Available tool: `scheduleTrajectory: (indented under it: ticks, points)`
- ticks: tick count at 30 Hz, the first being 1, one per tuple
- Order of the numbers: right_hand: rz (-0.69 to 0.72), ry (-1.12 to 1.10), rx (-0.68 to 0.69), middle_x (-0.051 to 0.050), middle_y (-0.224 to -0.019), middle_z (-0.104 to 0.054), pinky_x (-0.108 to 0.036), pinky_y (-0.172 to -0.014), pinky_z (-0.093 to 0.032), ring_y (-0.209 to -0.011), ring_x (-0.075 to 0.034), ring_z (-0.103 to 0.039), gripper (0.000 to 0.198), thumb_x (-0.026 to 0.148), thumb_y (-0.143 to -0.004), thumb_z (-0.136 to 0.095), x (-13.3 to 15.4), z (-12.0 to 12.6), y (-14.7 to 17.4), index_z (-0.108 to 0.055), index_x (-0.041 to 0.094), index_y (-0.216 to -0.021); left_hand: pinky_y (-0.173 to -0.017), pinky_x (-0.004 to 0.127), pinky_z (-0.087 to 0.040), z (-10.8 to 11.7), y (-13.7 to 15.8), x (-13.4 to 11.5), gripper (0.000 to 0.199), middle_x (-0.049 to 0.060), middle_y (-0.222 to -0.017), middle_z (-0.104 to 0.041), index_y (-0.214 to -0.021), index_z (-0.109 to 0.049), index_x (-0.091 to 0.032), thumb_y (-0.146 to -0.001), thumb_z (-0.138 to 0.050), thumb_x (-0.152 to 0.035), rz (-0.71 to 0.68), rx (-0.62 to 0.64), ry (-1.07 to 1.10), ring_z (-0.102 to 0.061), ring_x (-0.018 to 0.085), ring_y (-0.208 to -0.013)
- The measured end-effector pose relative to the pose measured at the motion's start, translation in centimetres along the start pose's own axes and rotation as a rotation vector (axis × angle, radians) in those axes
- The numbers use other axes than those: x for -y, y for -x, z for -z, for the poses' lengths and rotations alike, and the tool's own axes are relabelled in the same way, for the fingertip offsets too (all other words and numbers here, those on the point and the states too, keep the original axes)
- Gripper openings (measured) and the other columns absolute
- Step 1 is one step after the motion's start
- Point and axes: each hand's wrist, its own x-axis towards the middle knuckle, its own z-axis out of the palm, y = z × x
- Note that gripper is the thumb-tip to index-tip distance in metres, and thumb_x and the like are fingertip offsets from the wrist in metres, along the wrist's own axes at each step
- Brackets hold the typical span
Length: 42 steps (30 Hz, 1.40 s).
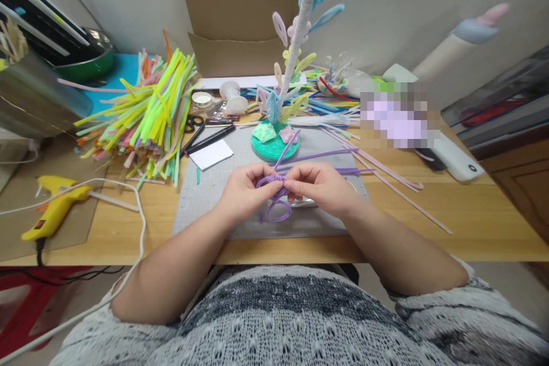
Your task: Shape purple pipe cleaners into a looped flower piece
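Note:
Both hands meet over a grey cutting mat (201, 211), gripping one purple pipe cleaner (278, 210) bent into loops. My left hand (246, 186) pinches its coiled part between thumb and fingers. From the other side my right hand (323, 186) pinches the same piece, fingertips touching those of the left. One loop hangs below the fingers, and a straight end sticks up above them. Loose purple pipe cleaners (326, 155) lie on the mat behind the right hand. Just beyond the hands stands a round teal base (274, 151) with a white-wrapped stem (295, 40) bearing pastel pipe-cleaner shapes.
A large bundle of pipe cleaners (150, 114) lies at left, near a yellow glue gun (55, 206) whose white cord (143, 229) crosses the table edge. Black pens (210, 138) and a white card (211, 154) lie behind the left hand. Pink pipe cleaners (398, 174) spread at right.

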Motion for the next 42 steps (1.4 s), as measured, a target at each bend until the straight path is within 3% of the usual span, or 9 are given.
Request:
scheduleTrajectory:
  ticks: [9, 14, 17, 20, 25, 36, 42]
  points:
    - [0.131, 0.152, -0.127, 0.001, -0.058, -0.057, -0.022, -0.048, -0.040, -0.051, -0.009, -0.051, 0.024, 0.037, -0.076, -0.063, -0.5, -0.5, 0.1, -0.056, 0.015, -0.070, -0.059, 0.022, -0.044, -0.1, -0.1, 0.3, 0.020, 0.001, -0.067, -0.063, -0.073, -0.063, -0.013, -0.068, -0.070, -0.031, 0.034, 0.000, 0.174, -0.055, 0.010, -0.060]
    - [0.272, 0.003, -0.370, 0.002, -0.058, -0.058, -0.024, -0.053, -0.046, -0.052, -0.010, -0.056, 0.023, 0.038, -0.077, -0.063, -0.6, -0.9, 0.0, -0.056, 0.017, -0.071, -0.065, 0.022, -0.046, -0.3, -0.2, 0.3, 0.019, 0.001, -0.076, -0.064, -0.082, -0.062, -0.016, -0.070, -0.070, -0.029, -0.133, -0.197, 0.212, -0.058, 0.010, -0.069]
    - [0.323, -0.031, -0.462, 0.001, -0.060, -0.061, -0.026, -0.055, -0.048, -0.054, -0.011, -0.057, 0.020, 0.037, -0.079, -0.062, -1.0, -1.4, -0.1, -0.057, 0.018, -0.073, -0.066, 0.023, -0.047, -0.6, -0.2, 0.4, 0.020, 0.001, -0.075, -0.064, -0.082, -0.061, -0.016, -0.070, -0.071, -0.028, -0.129, -0.153, 0.208, -0.059, 0.011, -0.068]
    - [0.330, -0.057, -0.452, 0.001, -0.062, -0.063, -0.028, -0.058, -0.050, -0.057, -0.012, -0.059, 0.020, 0.037, -0.079, -0.062, -1.4, -1.9, -0.1, -0.057, 0.018, -0.073, -0.067, 0.026, -0.049, -0.9, -0.2, 0.5, 0.022, 0.003, -0.076, -0.066, -0.083, -0.060, -0.015, -0.069, -0.071, -0.028, -0.068, -0.055, 0.296, -0.061, 0.013, -0.069]
    - [0.297, -0.102, -0.384, 0.001, -0.061, -0.063, -0.026, -0.057, -0.050, -0.055, -0.011, -0.060, 0.018, 0.033, -0.076, -0.066, -1.3, -2.4, -0.2, -0.058, 0.018, -0.073, -0.057, 0.023, -0.046, -0.7, -0.3, 0.5, 0.021, 0.000, -0.065, -0.062, -0.076, -0.059, -0.013, -0.068, -0.070, -0.028, 0.021, -0.088, 0.316, -0.057, 0.010, -0.058]
    - [0.175, -0.103, -0.252, 0.001, -0.059, -0.061, -0.025, -0.054, -0.045, -0.054, -0.010, -0.055, 0.024, 0.038, -0.073, -0.068, -1.4, -2.1, -0.6, -0.059, 0.016, -0.070, -0.059, 0.025, -0.046, -0.4, -0.4, 0.7, 0.016, 0.002, -0.060, -0.063, -0.073, -0.061, -0.013, -0.073, -0.066, -0.028, -0.009, 0.021, 0.355, -0.059, 0.012, -0.058]
    - [0.167, -0.183, -0.252, 0.000, -0.060, -0.060, -0.025, -0.054, -0.045, -0.054, -0.010, -0.054, 0.024, 0.040, -0.076, -0.064, -1.8, -1.9, -0.7, -0.060, 0.016, -0.072, -0.061, 0.024, -0.046, -0.3, -0.4, 0.8, 0.016, 0.001, -0.062, -0.064, -0.072, -0.065, -0.014, -0.072, -0.068, -0.029, -0.023, -0.076, 0.303, -0.057, 0.010, -0.057]
